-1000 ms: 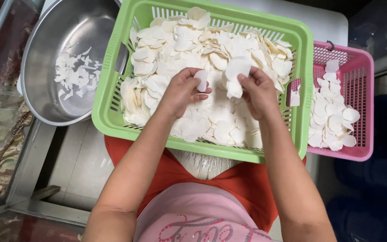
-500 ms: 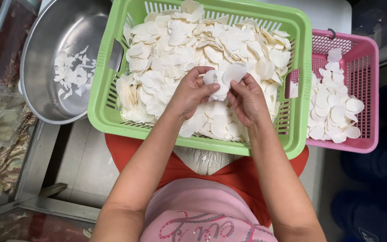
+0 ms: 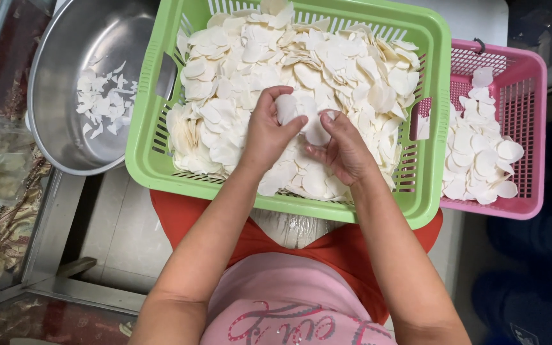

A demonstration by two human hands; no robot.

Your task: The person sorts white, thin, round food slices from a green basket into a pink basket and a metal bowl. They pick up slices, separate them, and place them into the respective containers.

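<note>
A green plastic basket point(image 3: 145, 160) sits in front of me, heaped with thin white round slices point(image 3: 346, 57). My left hand point(image 3: 266, 131) and my right hand point(image 3: 343, 147) meet over the middle of the heap. Together they pinch a small stack of white slices point(image 3: 305, 118) between fingers and thumbs. Both forearms reach up from the bottom of the view.
A pink basket point(image 3: 535, 128) with fewer white slices stands to the right, touching the green one. A large metal bowl point(image 3: 65, 83) holding small broken white bits sits at the left. A red stool and grey floor show below the baskets.
Both hands have drawn closer together over the heap's centre, still holding white slices. The view has shifted slightly.
</note>
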